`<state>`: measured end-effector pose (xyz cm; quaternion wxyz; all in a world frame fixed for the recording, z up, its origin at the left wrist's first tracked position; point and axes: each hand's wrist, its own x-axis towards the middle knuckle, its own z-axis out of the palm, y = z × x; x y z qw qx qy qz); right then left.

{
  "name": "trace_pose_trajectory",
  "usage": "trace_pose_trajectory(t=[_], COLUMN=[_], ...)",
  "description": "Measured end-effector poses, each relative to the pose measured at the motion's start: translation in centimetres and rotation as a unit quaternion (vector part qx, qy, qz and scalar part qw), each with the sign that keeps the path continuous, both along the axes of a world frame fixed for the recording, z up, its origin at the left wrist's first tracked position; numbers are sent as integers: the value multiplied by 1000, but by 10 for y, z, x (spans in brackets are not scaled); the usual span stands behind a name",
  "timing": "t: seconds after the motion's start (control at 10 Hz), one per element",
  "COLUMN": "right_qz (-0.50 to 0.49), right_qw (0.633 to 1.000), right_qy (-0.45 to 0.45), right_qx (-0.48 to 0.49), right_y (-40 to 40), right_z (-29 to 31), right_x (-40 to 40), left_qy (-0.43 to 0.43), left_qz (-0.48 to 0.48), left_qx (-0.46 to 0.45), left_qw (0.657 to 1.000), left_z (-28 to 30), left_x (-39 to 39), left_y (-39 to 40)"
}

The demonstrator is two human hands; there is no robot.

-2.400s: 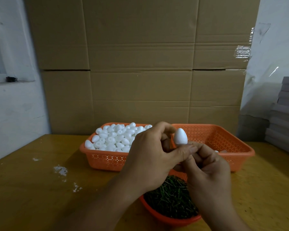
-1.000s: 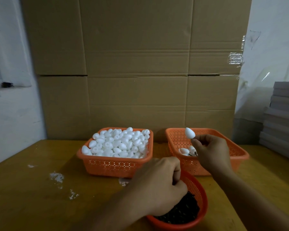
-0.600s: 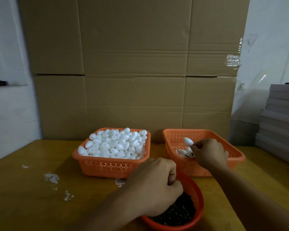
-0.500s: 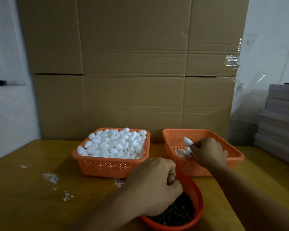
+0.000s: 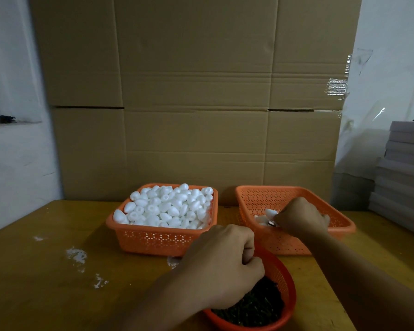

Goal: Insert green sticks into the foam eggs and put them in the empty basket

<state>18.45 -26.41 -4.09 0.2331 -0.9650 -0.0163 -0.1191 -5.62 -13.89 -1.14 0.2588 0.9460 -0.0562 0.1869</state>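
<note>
Hands (image 5: pixel 221 266) reach into perforated orange plastic baskets (image 5: pixel 294 240).

No text, label, brand, number or sign can be read anywhere in the frame; the cardboard sheets (image 5: pixel 194 96) filling the upper middle are plain brown, and the orange baskets (image 5: pixel 158 240) at lower centre carry no markings.

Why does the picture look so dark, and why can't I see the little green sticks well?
In the head view the light is dim, so the round basket of green sticks turns nearly black under the left hand; the foam eggs glow white, and tape on the cardboard shows glare.
</note>
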Motion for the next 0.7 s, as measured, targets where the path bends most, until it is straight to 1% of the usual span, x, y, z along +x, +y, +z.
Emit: trace_pose_trajectory(t=[0.2, 0.4, 0.5, 0.6, 0.7], right_qz=[19, 35, 52, 64, 81], right_qw=[999, 999, 997, 983, 967], right_qy=[22, 9, -55, -152, -209], right_qx=[-25, -10, 31, 86, 121], right_y=[-3, -9, -15, -19, -20], right_z=[-4, -6, -13, -23, -31], right_x=[1, -8, -15, -24, -33], left_qy=[-2, -7, -8, -8, -2], left_qz=[0, -1, 1, -1, -1], left_qx=[4, 5, 4, 6, 11], left_qw=[1000, 1000, 1000, 1000, 1000], left_z=[0, -1, -1, -3, -4], left_x=[0, 1, 0, 2, 2], left_y=[-1, -1, -1, -1, -2])
